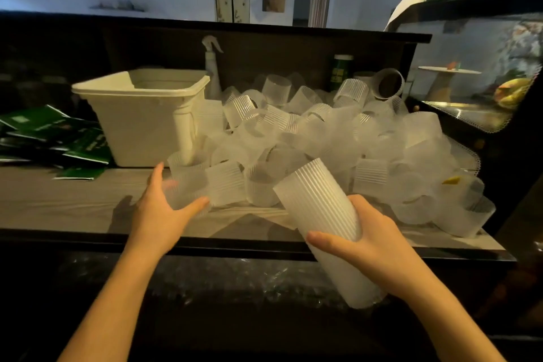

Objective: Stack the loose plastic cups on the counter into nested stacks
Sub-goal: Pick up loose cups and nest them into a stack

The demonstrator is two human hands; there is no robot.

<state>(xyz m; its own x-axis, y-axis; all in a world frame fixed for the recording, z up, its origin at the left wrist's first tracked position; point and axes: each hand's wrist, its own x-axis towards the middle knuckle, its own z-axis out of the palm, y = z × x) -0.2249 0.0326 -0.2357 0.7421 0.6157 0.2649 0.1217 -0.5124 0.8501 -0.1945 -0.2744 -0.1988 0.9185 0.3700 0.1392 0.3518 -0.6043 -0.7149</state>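
I am gripping the nested stack [323, 214] in my right hand [364, 247] while my spread left hand [160, 203] is closing on a loose cup [186, 185], which next needs seating squarely.

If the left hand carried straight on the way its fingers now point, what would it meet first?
The left hand is already closing on a loose ribbed cup at the near left edge of the cup pile. That cup comes first, probably; contact is blurred. Behind it stands the cream bin.
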